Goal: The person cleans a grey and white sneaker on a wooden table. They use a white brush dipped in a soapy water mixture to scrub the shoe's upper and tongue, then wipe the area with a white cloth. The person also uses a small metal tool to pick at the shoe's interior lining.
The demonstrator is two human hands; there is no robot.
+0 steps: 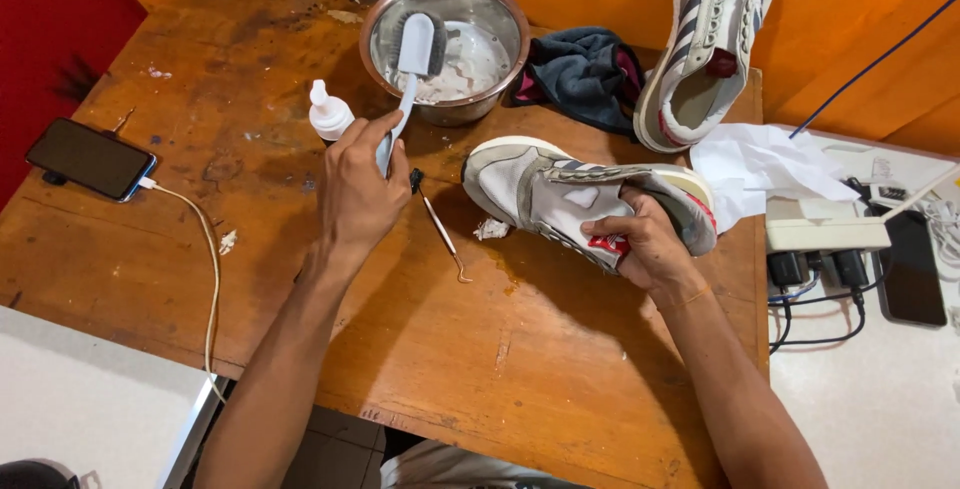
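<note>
My left hand (358, 192) grips the handle of a grey brush (413, 61), whose head leans on the rim of a steel bowl (385, 19) holding foamy water. My right hand (645, 242) holds a worn white sneaker (545, 189) by its opening, the shoe lying on its side on the wooden table (500, 349) with the toe pointing left. A small white squeeze bottle (328, 114) stands just left of my left hand. A thin metal pick (440, 232) lies between my hands.
A second sneaker (705, 39) leans against the orange wall at the back right, beside a dark cloth (585, 69) and white paper (765, 164). A phone (90, 158) on a white cable lies at the left edge. A power strip (825, 236) sits right of the table.
</note>
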